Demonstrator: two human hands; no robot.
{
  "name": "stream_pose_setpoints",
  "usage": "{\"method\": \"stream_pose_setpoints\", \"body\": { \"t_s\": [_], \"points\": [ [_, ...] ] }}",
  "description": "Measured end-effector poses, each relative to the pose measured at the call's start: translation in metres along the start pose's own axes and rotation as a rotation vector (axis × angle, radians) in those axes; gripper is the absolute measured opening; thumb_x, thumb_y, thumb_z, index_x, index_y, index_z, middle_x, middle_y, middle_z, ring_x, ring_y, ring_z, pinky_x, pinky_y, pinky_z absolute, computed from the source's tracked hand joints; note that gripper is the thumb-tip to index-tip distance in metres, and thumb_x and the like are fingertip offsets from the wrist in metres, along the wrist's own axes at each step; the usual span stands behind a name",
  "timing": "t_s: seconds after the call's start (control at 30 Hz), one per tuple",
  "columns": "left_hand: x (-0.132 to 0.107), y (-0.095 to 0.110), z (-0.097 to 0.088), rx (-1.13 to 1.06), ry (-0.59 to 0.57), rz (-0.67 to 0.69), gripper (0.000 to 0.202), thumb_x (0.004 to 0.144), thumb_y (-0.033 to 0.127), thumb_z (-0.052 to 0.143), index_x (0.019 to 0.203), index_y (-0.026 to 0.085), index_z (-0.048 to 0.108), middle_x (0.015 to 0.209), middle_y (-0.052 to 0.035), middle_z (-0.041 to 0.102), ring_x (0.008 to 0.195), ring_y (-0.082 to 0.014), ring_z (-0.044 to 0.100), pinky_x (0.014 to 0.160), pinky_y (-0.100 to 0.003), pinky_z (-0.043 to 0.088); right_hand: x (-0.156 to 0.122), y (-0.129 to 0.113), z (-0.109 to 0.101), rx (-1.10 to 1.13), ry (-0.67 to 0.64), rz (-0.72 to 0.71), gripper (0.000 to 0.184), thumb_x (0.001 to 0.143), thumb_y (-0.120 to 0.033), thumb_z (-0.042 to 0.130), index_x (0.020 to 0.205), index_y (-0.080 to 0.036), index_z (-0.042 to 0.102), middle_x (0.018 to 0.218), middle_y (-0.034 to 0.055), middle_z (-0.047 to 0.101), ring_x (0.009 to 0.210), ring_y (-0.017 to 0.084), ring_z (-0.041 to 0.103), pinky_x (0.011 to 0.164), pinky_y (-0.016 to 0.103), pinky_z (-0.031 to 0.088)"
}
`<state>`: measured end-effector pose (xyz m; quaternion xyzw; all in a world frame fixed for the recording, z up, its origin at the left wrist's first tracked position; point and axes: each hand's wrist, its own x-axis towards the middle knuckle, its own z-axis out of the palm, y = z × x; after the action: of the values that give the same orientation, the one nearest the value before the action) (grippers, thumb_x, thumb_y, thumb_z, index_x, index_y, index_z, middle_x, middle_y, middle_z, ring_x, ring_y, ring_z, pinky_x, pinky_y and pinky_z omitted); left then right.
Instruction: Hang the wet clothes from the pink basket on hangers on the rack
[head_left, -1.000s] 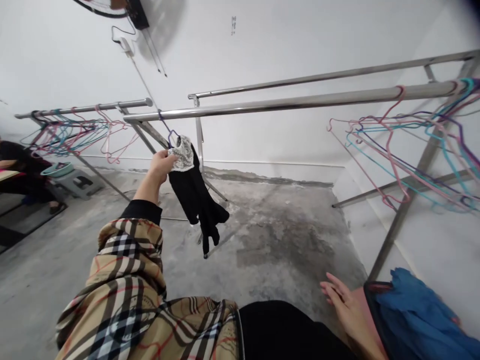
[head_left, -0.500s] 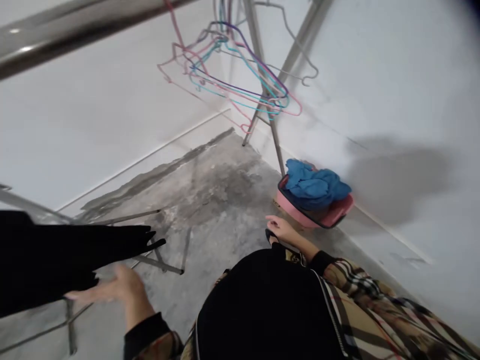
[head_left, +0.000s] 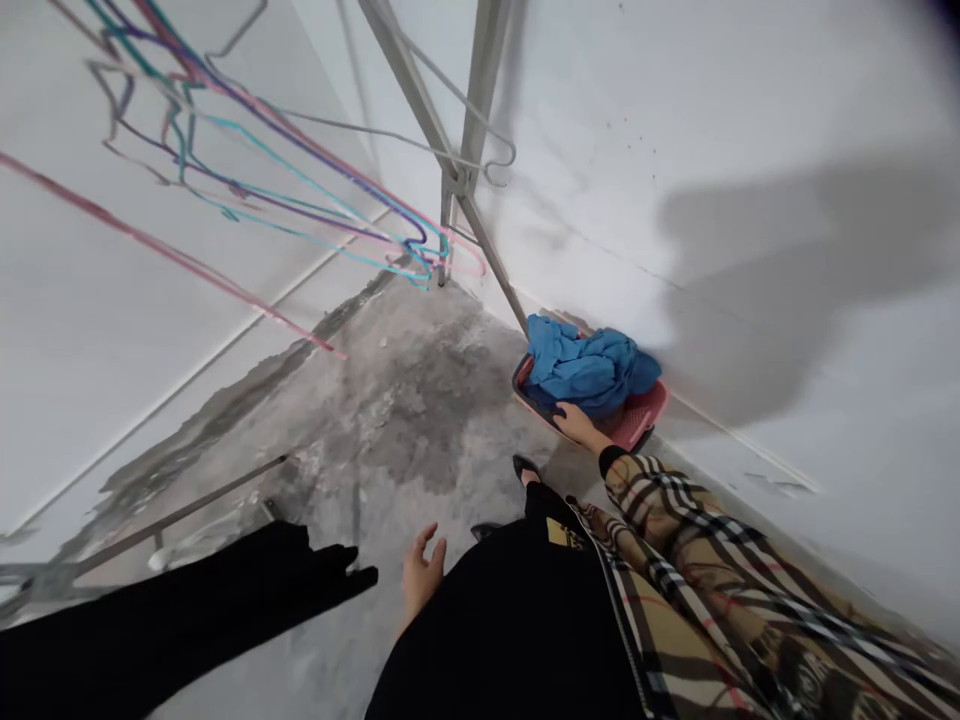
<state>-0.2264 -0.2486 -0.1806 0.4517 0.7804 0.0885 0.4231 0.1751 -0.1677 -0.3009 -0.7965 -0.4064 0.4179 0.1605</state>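
A blue cloth [head_left: 592, 365] lies crumpled in a pink basket [head_left: 646, 418] with a dark rim, on the floor against the right wall. My right hand [head_left: 581, 425] reaches over the near side of the basket. Its fingers are curled at the lower edge of the blue cloth, their tips partly hidden. My left hand [head_left: 422, 572] is held low beside my black clothing, open, thumb and fingers apart, with nothing in it. To its left hangs a black garment [head_left: 247, 590], apart from the hand.
Several coloured wire hangers [head_left: 315, 190] hang at the upper left. A grey hanger [head_left: 480, 150] hangs by the metal rack legs [head_left: 450, 130] in the corner. A thin metal bar [head_left: 210, 497] of a stand runs behind the black garment. The concrete floor [head_left: 420, 410] is stained.
My right hand has moved forward from beside the basket to the blue cloth. My left hand has come away from the black garment towards my body. The view has shifted.
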Motion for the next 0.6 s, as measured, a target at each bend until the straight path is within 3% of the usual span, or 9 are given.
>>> {"method": "stream_pose_setpoints", "body": {
  "t_s": [0.17,0.3,0.5,0.6],
  "points": [
    [0.007,0.010,0.013,-0.035,0.033,-0.029,0.047,0.067,0.047,0.062,0.103,0.017,0.071,0.110,-0.0145,0.072,0.102,-0.0335,0.067,0.086,-0.044,0.054,0.086,-0.011,-0.016,0.287,0.031,0.099,0.035,0.091,-0.029,0.061,0.124,-0.016,0.059,0.138,0.0107,0.053,0.127,0.026,0.051,0.106,0.051,0.041],
    [0.008,0.004,0.021,-0.037,0.048,-0.086,0.052,0.067,0.048,0.058,0.105,0.015,0.069,0.114,-0.0164,0.071,0.113,-0.0350,0.063,0.092,-0.045,0.053,0.129,-0.017,-0.014,0.539,0.015,0.197,0.032,0.092,-0.030,0.061,0.121,-0.016,0.059,0.127,0.0095,0.059,0.114,0.023,0.059,0.096,0.047,0.050],
    [0.003,0.005,0.033,0.014,0.027,-0.151,0.044,0.070,0.045,0.056,0.103,0.019,0.069,0.112,-0.0131,0.072,0.114,-0.0305,0.065,0.092,-0.036,0.054,0.155,-0.025,-0.002,0.908,0.012,0.346,0.031,0.093,-0.033,0.060,0.118,-0.015,0.059,0.117,0.0082,0.062,0.100,0.019,0.062,0.085,0.040,0.055],
    [0.004,0.016,0.041,-0.006,0.001,-0.157,0.047,0.069,0.045,0.058,0.104,0.015,0.069,0.113,-0.0160,0.072,0.113,-0.0327,0.065,0.092,-0.039,0.054,0.153,-0.035,-0.009,1.115,0.028,0.361,0.027,0.093,-0.034,0.058,0.110,-0.013,0.061,0.104,0.0056,0.065,0.086,0.015,0.064,0.075,0.033,0.055]
  ]
}}
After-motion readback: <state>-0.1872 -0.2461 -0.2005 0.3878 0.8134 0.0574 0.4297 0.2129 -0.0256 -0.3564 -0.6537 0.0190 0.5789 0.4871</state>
